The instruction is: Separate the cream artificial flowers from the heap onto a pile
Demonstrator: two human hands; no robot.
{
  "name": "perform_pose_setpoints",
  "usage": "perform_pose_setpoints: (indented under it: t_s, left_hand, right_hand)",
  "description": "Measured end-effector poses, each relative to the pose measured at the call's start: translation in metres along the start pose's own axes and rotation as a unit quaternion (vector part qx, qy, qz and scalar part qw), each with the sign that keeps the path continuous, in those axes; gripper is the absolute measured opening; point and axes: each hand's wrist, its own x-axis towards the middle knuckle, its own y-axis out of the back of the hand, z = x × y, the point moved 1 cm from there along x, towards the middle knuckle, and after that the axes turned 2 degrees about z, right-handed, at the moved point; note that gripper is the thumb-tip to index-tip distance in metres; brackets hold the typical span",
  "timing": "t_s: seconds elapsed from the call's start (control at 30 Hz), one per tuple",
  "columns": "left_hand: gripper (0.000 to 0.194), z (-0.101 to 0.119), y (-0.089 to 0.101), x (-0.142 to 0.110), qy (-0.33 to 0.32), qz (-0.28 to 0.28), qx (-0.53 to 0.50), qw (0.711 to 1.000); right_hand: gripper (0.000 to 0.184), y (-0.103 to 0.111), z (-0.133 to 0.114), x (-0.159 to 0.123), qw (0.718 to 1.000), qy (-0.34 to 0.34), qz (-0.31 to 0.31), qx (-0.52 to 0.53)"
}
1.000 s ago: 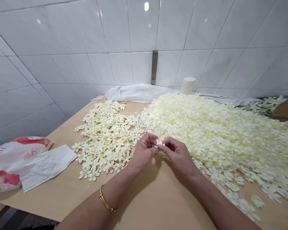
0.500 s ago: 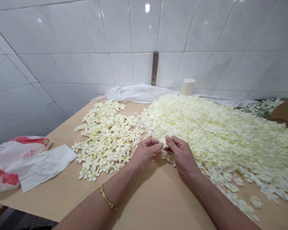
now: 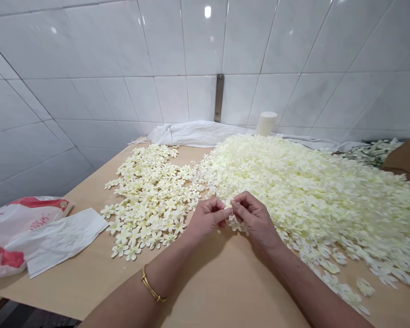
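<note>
My left hand (image 3: 207, 217) and my right hand (image 3: 255, 218) meet above the near middle of the table, thumbs and fingertips pinched together. Between them is a small white artificial flower (image 3: 228, 207), mostly covered by the fingers. Just right of my hands rises a large heap of cream-white artificial flowers (image 3: 304, 191), some overlapping in stacks. To the left lies a smaller, looser spread of five-petalled flowers (image 3: 150, 196) with yellow-green centres. A gold bangle (image 3: 151, 284) circles my left wrist.
On the left of the table (image 3: 212, 291) are a pink-white tissue packet (image 3: 23, 223) and a white tissue (image 3: 64, 241). White cloth (image 3: 198, 133) runs along the tiled wall, with a white cup (image 3: 266, 123) behind the heap. Green-stemmed flowers (image 3: 376, 151) and brown cardboard (image 3: 405, 157) are far right.
My fingertips have shifted around the flower: they came slightly apart half a second ago, showing more petals, and are close together again now. The piles look the same.
</note>
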Motion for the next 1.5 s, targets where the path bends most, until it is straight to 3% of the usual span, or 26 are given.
perform_pose_setpoints:
  t_s: [0.23, 0.4, 0.53, 0.63, 0.77, 0.87, 1.0, 1.13, 1.2, 1.33, 1.5]
  left_hand:
    - [0.033, -0.0038, -0.0015, 0.0029, 0.103, 0.009, -0.150, 0.983]
    - [0.025, 0.0009, -0.0004, 0.0012, 0.054, 0.015, -0.109, 0.993]
    - [0.021, 0.0018, 0.0007, 0.0014, -0.014, 0.049, -0.117, 0.992]
    - [0.021, 0.0022, 0.0004, 0.0021, -0.027, 0.054, -0.154, 0.986]
    - [0.023, 0.0033, -0.0009, 0.0030, 0.015, 0.043, -0.199, 0.979]
    - [0.020, 0.0026, -0.0014, 0.0035, 0.083, 0.051, -0.230, 0.968]
    - [0.013, 0.0021, -0.0011, 0.0029, 0.164, 0.030, -0.242, 0.956]
    - [0.011, 0.0034, -0.0003, 0.0025, 0.180, 0.027, -0.220, 0.958]
    - [0.013, 0.0041, -0.0004, 0.0032, 0.185, 0.044, -0.236, 0.953]
    - [0.014, 0.0049, -0.0008, 0.0051, 0.190, 0.061, -0.279, 0.939]
    - [0.025, 0.0046, 0.0016, 0.0042, 0.115, 0.071, -0.191, 0.972]
  right_hand:
    - [0.029, 0.0031, -0.0001, 0.0044, 0.999, -0.030, -0.044, 0.003]
    - [0.034, 0.0033, 0.0002, 0.0032, 0.998, -0.044, -0.048, -0.009]
    - [0.030, 0.0029, -0.0006, 0.0015, 0.989, -0.121, -0.063, 0.049]
    - [0.029, 0.0013, -0.0009, -0.0004, 0.983, -0.149, -0.087, 0.060]
    - [0.026, -0.0019, -0.0009, -0.0023, 0.987, -0.113, -0.066, 0.090]
    - [0.026, -0.0019, -0.0008, -0.0028, 0.993, -0.077, -0.051, 0.076]
    - [0.020, 0.0021, -0.0034, -0.0032, 0.998, -0.004, -0.050, -0.025]
    - [0.020, 0.0060, -0.0056, -0.0021, 0.985, 0.067, -0.022, -0.159]
    - [0.022, 0.0062, -0.0031, 0.0001, 0.989, 0.049, -0.028, -0.135]
    - [0.027, 0.0036, 0.0039, 0.0043, 0.995, -0.060, -0.071, 0.020]
    - [0.026, 0.0021, -0.0022, 0.0034, 0.998, -0.050, -0.019, 0.041]
